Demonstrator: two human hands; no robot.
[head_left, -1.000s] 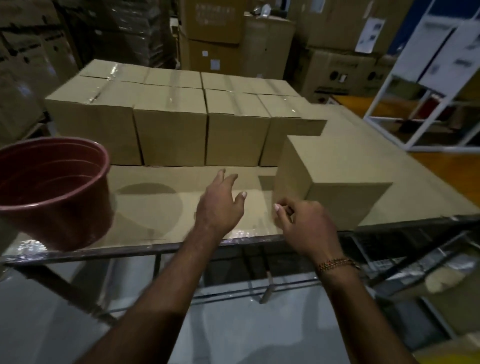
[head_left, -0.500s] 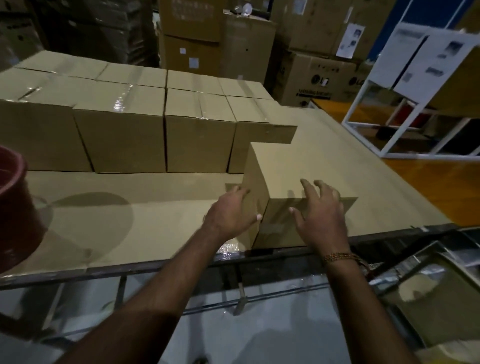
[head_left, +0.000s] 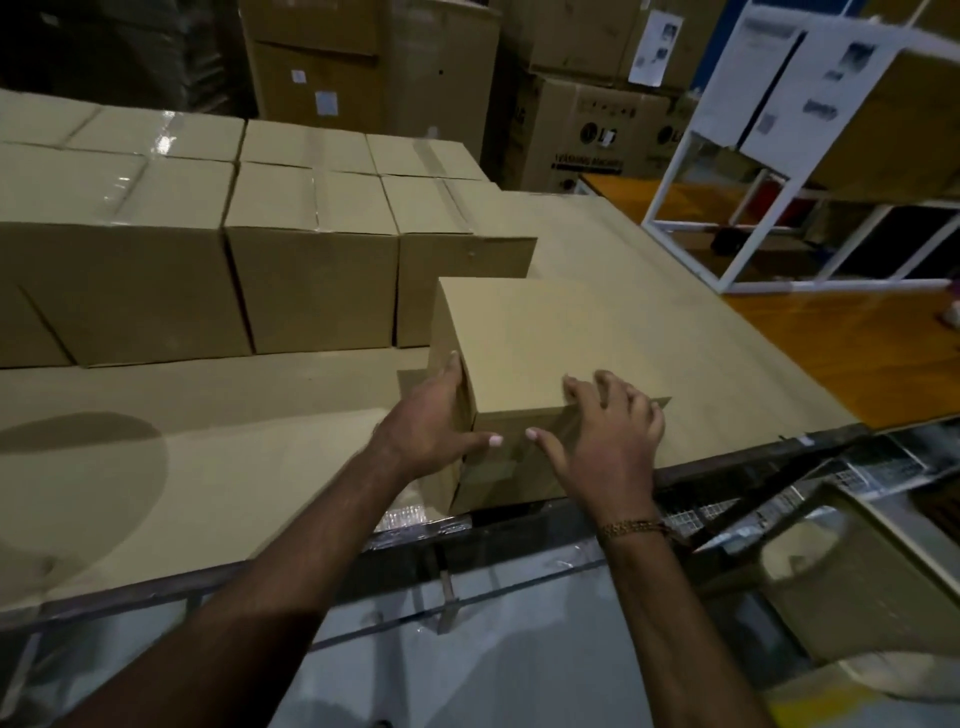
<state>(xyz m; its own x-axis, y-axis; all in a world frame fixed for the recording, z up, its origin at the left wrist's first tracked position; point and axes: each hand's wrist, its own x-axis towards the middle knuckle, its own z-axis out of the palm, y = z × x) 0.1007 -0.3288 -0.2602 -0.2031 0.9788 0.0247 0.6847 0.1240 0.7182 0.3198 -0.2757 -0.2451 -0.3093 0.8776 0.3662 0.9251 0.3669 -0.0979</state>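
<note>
A plain closed cardboard box (head_left: 530, 338) stands at the front edge of the cardboard-covered table (head_left: 234, 467). My left hand (head_left: 426, 421) lies flat against the box's left side, fingers straight and thumb reaching across the front face. My right hand (head_left: 608, 431) rests on the box's near top edge, with its fingers spread on the lid and its thumb on the front face. The box sits on the table, one corner close to the metal rim.
Taped cardboard boxes (head_left: 311, 260) stand in two rows just behind and left of the box. Large printed cartons (head_left: 587, 130) are stacked at the back. A white frame rack (head_left: 727, 208) with paper sheets stands on the orange floor to the right.
Both hands moved from the table front onto the single box, left to its side and right onto its top. The view swung right and the red bucket left the frame.
</note>
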